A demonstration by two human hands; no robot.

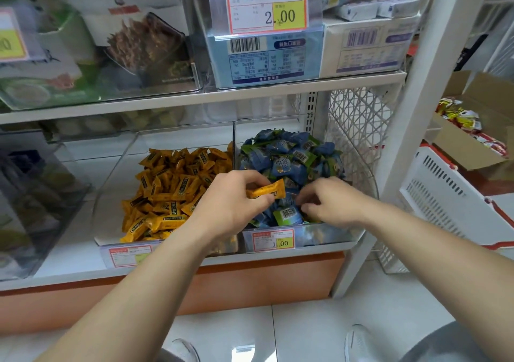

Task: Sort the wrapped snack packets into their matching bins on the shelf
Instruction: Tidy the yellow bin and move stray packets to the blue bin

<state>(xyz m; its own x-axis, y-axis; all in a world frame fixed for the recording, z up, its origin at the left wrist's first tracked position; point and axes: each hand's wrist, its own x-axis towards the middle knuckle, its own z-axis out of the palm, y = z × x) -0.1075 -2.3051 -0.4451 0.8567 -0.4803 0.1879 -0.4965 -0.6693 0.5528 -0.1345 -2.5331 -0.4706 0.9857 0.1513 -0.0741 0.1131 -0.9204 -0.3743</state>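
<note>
Well, everything reads off the blue bin (333,233), the clear tub at the right end of the lower shelf (83,267), heaped with blue packets (289,158). Far to its left stands a dark clear tub (41,194), contents too blurred to name. Directly left of the blue bin, right beside it, sits the yellow bin (111,208), and its yellow packets (169,186) lie piled toward the side nearest the blue bin.

Now the left hand (230,203): it is over the blue bin's left front corner, and its grip is narrow, thumb and fingers pinching one yellow packet (267,190) by its left end. That packet is held roughly level just above the blue heap, clear of the yellow bin. On the blue bin's front wall, a price tag (274,240) reads 1.00.

Over the blue bin's right half hangs the right hand (331,203), fingers curled down with the tips among the blue packets; whether that grip has hold of anything cannot be told. Above the blue bin, on the next shelf up, a bigger price tag (267,8) shows 2.00. Right of the blue bin, past the white upright (403,139), sits a white slotted basket (445,191), and behind it a cardboard box (478,161) of red and yellow packets (459,116).
</note>
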